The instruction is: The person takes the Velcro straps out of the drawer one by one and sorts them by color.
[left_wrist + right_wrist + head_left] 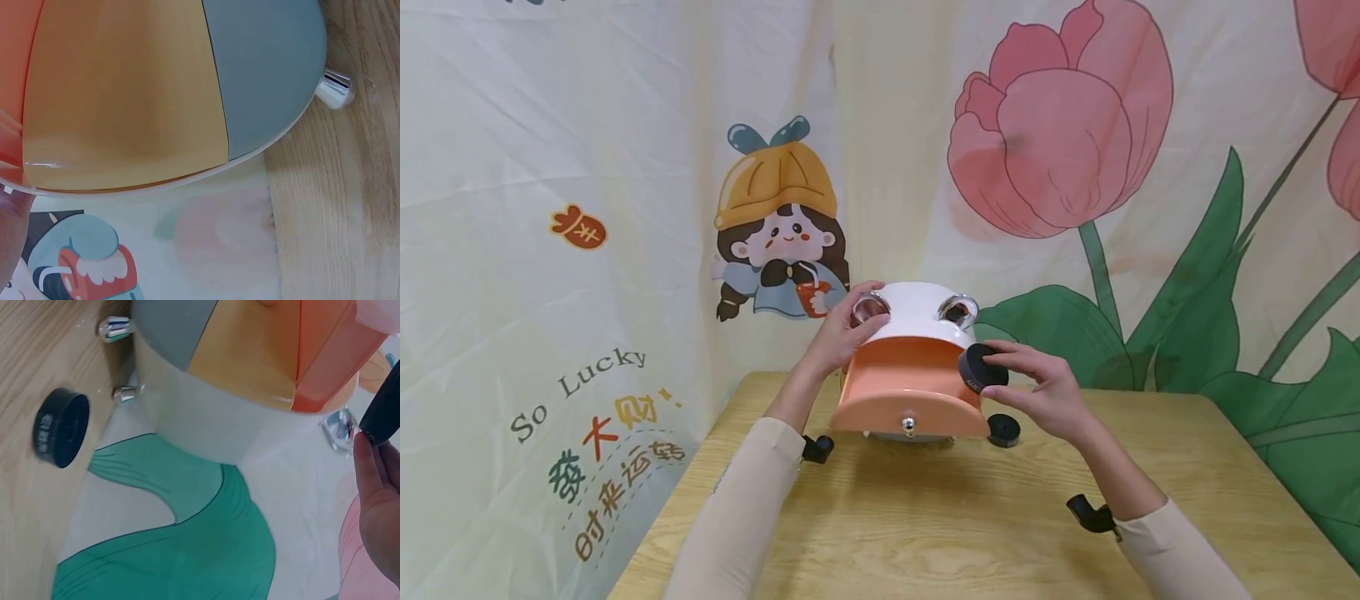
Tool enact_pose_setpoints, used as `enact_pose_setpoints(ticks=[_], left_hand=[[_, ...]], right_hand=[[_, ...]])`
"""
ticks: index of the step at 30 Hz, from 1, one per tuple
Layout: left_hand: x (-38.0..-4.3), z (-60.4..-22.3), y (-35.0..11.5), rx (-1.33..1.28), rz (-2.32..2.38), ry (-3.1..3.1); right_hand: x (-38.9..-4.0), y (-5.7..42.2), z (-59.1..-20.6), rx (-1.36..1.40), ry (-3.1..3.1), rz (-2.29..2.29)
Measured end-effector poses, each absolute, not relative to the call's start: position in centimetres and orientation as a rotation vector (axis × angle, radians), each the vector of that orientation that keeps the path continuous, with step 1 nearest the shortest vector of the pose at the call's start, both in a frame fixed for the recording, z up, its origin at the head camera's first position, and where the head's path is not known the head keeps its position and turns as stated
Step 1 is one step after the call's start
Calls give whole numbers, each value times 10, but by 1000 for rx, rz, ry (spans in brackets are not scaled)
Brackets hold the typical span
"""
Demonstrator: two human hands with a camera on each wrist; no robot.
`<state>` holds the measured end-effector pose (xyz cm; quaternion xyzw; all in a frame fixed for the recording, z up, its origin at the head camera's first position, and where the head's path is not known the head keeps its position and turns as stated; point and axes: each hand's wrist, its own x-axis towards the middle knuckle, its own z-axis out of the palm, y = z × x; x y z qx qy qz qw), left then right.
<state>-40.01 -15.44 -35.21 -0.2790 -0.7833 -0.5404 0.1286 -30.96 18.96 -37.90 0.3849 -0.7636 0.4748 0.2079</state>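
Observation:
A small rounded desktop drawer cabinet [917, 308] in white, with two chrome ring eyes, stands on the table. Its orange top drawer [906, 412] is pulled out, showing a bare interior. My left hand [841, 332] grips the cabinet's upper left, thumb by the eye on that side. Between thumb and fingers, my right hand [1047, 390] pinches a thick round black disc [983, 369] with pale lettering on its side, at the drawer's right edge. Below the orange drawer, the left wrist view shows a yellow drawer front [125, 94] and a grey one [269, 75], both flush.
Another round black disc [65, 428] with white marks on its side lies on the wooden table [985, 517], right of the cabinet. Chrome feet [115, 329] lift the cabinet off the tabletop. Close behind hangs a printed curtain [895, 167] with tulips and a cartoon figure.

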Motion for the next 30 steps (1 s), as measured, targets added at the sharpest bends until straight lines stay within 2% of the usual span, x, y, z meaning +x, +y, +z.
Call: enact_pose_setpoints(ticks=[14, 30], left_hand=[[-416, -363, -158, -844, -1562, -2240], [-417, -362, -159, -831, -1530, -2266]], right_hand=[[-307, 216, -408, 784, -2229, 1335], [-313, 231, -435, 518, -2502, 1304]])
